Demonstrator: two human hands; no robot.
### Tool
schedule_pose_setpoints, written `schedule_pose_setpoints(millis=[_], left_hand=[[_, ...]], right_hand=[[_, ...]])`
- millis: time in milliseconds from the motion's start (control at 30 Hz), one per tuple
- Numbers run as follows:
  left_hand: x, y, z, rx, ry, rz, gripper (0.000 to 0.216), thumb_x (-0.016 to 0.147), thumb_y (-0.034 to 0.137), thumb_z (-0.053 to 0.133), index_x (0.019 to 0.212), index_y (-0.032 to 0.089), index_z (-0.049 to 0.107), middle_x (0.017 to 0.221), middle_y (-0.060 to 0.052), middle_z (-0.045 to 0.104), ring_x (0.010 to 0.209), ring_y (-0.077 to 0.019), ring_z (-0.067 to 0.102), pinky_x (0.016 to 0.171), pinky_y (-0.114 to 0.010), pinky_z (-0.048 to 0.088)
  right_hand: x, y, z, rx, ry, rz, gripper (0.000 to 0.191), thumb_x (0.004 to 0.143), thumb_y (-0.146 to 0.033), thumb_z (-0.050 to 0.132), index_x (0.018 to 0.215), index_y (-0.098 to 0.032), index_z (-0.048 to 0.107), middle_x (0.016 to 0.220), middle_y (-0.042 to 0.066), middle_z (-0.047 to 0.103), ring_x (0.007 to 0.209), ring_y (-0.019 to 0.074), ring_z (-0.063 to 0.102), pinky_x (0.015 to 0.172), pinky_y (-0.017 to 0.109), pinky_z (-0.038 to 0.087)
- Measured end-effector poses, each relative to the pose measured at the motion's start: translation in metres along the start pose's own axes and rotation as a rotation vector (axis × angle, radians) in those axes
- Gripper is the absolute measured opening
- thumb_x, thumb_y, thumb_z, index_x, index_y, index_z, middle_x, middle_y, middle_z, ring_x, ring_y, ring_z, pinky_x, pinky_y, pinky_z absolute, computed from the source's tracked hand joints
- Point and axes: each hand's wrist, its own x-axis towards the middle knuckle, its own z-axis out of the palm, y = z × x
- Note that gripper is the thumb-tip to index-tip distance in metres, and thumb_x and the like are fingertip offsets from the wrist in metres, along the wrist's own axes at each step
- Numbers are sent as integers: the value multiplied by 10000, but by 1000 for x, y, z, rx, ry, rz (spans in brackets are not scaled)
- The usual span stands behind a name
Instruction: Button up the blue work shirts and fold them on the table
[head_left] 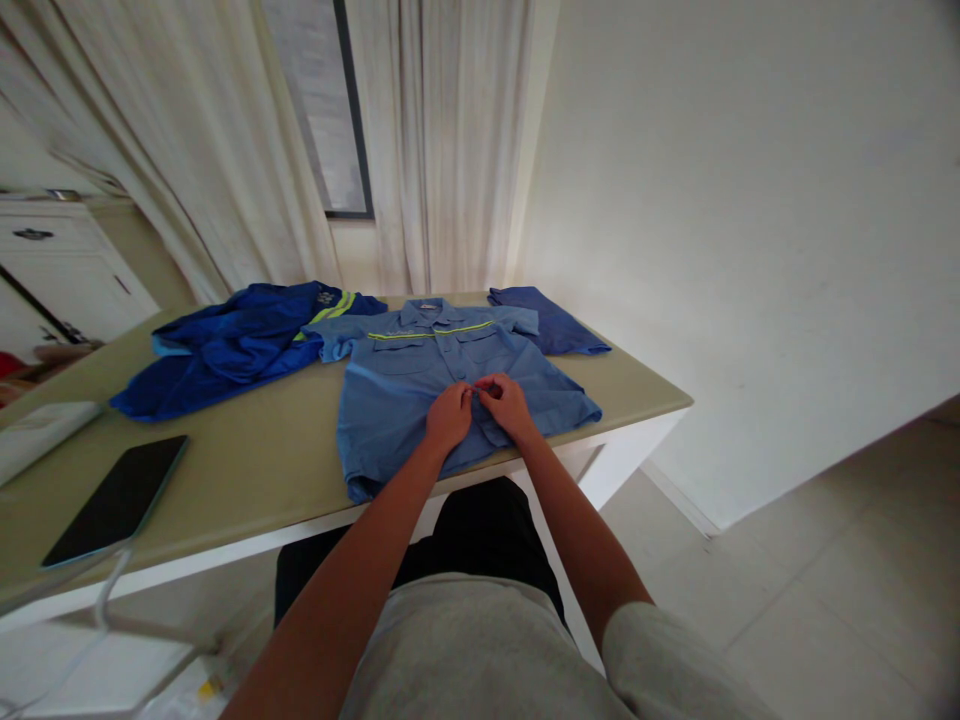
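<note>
From my remote seat I see the worktop (255,450) running across the frame from the left edge to right of center. The shirt (416,385) is the main thing on it, spread front up in the middle of the frame, collar away from the wearer, hem towards the near edge. The crumpled blue heap (232,345) lies to its left, the cloth (555,318) flat at its upper right. The tablet (120,500) rests at lower left, well apart from the shirt.

Both hands meet at the shirt's lower front. I read each grip as narrow: the left hand (450,415) and right hand (507,404) pinch the front edge between thumb and fingers, though the exact bit held is too small to tell.

I judge the laying-out done and the work on the front partway: above the hands the edges look together; below, they seem loose, so that stretch looks left. I cannot make out which buttons are fastened.
</note>
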Motion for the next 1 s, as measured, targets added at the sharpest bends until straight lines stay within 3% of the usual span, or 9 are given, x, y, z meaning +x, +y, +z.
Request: schedule_pose_setpoints(millis=[233,500,1000], left_hand=[[0,-2,1,9,-11,1,186,961,214,627,1123,182,711,1078,-95,729,995,-229,676,934,-351,510],[0,-2,-1,-56,38,-60,168,991,227,616,1152,238,665,1040,-53,736,989,-215,690,903,-332,501],[-2,1,-5,-70,9,-75,177,1007,275,590,1167,243,660,1067,-66,759,1016,-229,714,897,-340,508]], right_hand=[[1,1,-1,-7,-28,12,238,775,-171,622,963,-202,766,960,44,767,772,172,640,799,319,545],[0,-2,-2,-25,-17,34,164,820,-242,676,951,-195,763,924,52,764,740,177,636,765,319,537],[0,-5,-3,-28,-33,63,139,819,-231,703,940,-193,759,883,36,761,717,164,630,751,308,526]])
